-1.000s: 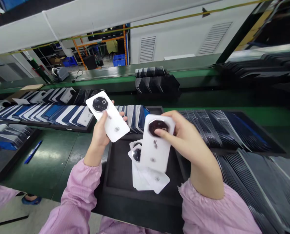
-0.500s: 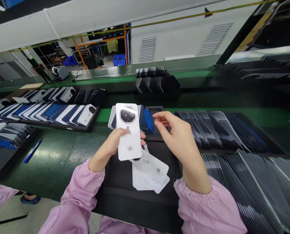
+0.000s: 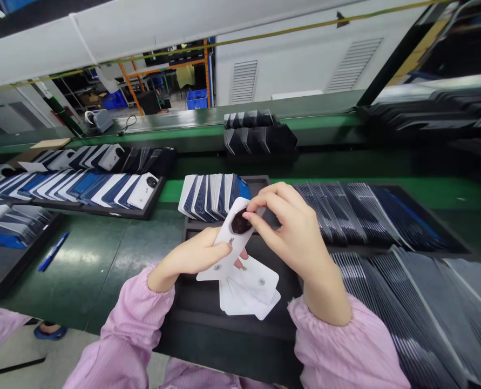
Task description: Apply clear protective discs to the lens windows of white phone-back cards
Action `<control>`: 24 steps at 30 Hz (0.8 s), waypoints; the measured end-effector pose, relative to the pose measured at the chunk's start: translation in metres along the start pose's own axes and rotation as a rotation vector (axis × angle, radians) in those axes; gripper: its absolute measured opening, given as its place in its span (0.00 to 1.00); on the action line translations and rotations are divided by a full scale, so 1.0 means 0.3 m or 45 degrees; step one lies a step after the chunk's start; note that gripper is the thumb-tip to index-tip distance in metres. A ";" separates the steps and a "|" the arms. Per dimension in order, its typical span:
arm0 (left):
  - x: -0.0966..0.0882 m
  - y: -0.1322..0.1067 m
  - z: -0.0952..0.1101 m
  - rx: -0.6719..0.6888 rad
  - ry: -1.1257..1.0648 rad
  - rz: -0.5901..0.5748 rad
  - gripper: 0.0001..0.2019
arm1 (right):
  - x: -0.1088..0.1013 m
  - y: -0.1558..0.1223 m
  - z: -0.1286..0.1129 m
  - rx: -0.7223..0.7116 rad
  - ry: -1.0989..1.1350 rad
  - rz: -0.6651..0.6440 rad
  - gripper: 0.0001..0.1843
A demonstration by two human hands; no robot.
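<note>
My left hand grips a white phone back cover with a dark camera ring, tilted over a black tray. My right hand pinches the cover's top end by the camera ring. Under them lies a small pile of white covers in the tray. A row of upright white and blue covers stands just behind the hands.
More trays of covers lie at the left on the green bench, and dark parts in trays fill the right. A blue pen lies at the left. Another stack sits on the far conveyor.
The right hand put its cover on the pile, then came back to pinch the top of the left hand's cover. The left hand brought that cover down and to the right.
</note>
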State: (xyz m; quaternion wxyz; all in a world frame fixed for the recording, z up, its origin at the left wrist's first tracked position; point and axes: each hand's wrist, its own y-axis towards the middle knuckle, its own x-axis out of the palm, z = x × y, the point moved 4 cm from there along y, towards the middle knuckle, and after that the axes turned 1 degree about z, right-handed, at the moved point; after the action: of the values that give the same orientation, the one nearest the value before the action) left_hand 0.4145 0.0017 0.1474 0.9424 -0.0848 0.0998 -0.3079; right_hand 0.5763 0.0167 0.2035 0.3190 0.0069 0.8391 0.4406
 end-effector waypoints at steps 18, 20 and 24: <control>0.000 -0.006 0.024 0.024 0.285 0.090 0.15 | -0.002 -0.011 -0.002 0.091 0.041 -0.151 0.06; 0.002 -0.006 0.019 0.002 0.213 0.091 0.15 | -0.005 -0.009 -0.005 0.073 0.028 -0.129 0.07; 0.019 -0.013 0.011 0.025 -0.268 0.035 0.14 | -0.017 -0.008 -0.029 -0.050 -0.067 -0.034 0.09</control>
State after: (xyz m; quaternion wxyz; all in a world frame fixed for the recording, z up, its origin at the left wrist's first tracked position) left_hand 0.4175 -0.0044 0.1506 0.9526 -0.1060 -0.0017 -0.2852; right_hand 0.5762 0.0075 0.2080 0.3469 0.0009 0.8216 0.4524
